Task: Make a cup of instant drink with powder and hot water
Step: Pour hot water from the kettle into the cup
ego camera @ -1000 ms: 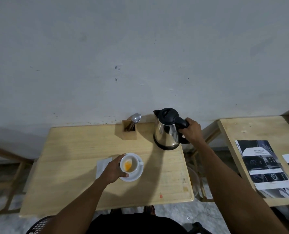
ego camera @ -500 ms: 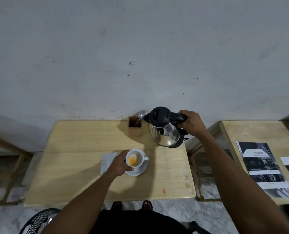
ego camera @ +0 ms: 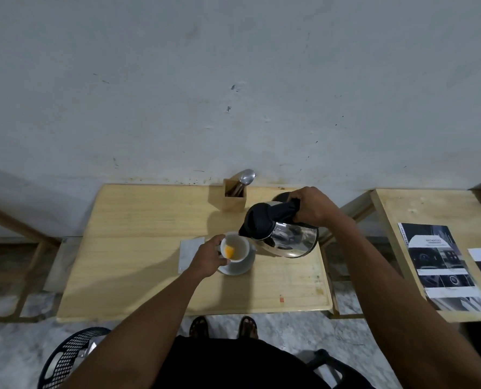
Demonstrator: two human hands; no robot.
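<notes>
A white cup (ego camera: 238, 247) with orange powder (ego camera: 229, 251) inside stands on a white saucer (ego camera: 240, 267) on the wooden table (ego camera: 138, 248). My left hand (ego camera: 209, 257) grips the cup's left side. My right hand (ego camera: 311, 206) holds the black handle of a steel kettle (ego camera: 285, 235), which is lifted off its base and tilted left, its black spout right at the cup's rim. No water stream is visible.
The kettle's black base (ego camera: 280, 197) sits at the back right of the table. A wooden holder (ego camera: 234, 198) with a spoon (ego camera: 246, 176) stands by the wall. A white sachet (ego camera: 190, 254) lies left of the cup. A side table with leaflets (ego camera: 441, 265) stands to the right.
My right hand lifted the kettle off its base, carried it forward toward the cup and tipped it left. My left hand stayed on the cup.
</notes>
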